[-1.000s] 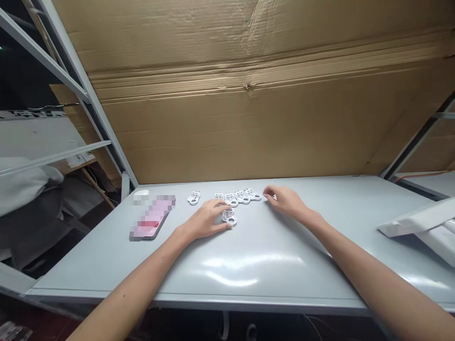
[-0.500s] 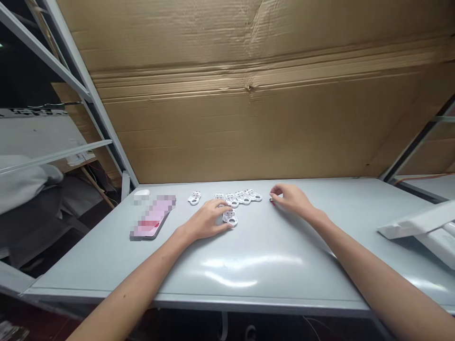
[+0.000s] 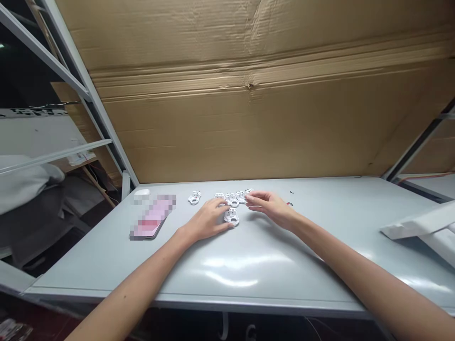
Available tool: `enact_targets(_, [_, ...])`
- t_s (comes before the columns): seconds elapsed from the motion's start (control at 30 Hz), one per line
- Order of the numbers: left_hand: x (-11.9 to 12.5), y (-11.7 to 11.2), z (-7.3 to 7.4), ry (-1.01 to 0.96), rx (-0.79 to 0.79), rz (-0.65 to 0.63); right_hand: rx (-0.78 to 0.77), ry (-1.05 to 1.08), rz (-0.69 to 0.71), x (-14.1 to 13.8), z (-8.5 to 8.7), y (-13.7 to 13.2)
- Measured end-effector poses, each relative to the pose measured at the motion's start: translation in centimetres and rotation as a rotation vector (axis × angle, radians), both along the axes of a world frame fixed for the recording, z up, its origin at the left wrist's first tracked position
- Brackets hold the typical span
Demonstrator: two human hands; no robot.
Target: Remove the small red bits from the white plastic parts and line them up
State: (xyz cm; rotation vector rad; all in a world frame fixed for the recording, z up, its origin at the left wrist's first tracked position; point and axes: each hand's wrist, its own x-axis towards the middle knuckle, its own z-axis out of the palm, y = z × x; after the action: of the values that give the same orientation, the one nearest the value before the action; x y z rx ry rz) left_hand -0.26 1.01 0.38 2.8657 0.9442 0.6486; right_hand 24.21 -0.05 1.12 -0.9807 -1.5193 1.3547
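Observation:
My left hand [image 3: 208,220] rests on the grey table [image 3: 266,258] with thumb and forefinger closed around a small white plastic part [image 3: 232,216] with a ring hole. Just behind it lies a row of the same white parts [image 3: 234,198], and one more single part [image 3: 194,197] sits to the left. Over the right end of that row my right hand [image 3: 272,208] hovers with its fingertips pinched together. What they hold is too small to make out. Two tiny dark bits [image 3: 290,204] lie on the table to the right of that hand.
A pink phone [image 3: 152,219] and a small white object [image 3: 141,192] lie at the table's left. White flat pieces [image 3: 415,225] stick in from the right edge. A cardboard sheet [image 3: 249,118] walls off the back, and a metal rack frame [image 3: 88,94] stands on the left.
My right hand has moved left from the bare table to the right end of the row of parts, leaving small dark bits behind. My left hand has stayed on its part.

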Motion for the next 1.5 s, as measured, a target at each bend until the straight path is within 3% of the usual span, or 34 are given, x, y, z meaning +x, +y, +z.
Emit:
enact_targets(0.17, [0.1, 0.0, -0.1, 0.014, 0.014, 0.002, -0.166, 0.149, 0.030, -0.7, -1.0, -0.2])
enact_targets(0.47, [-0.5, 0.3, -0.2, 0.056, 0.030, 0.043, -0.361, 0.181, -0.035, -0.5, -0.7, 0.1])
enact_targets(0.93, [-0.6, 0.3, -0.1, 0.030, 0.048, 0.007, -0.209, 0.043, 0.024, -0.7, -0.7, -0.3])
enact_targets(1.03, [-0.7, 0.3, -0.1, 0.046, 0.044, 0.012, -0.035, -0.117, -0.010, -0.9, -0.9, -0.3])
enact_targets(1.2, [-0.6, 0.4, -0.1, 0.023, 0.030, -0.013, 0.463, -0.426, -0.125, -1.5, -1.3, -0.7])
enact_targets(1.5, [-0.3, 0.2, -0.1, 0.015, -0.005, -0.030, 0.732, -0.672, -0.064, -1.7, -2.5, -0.5])
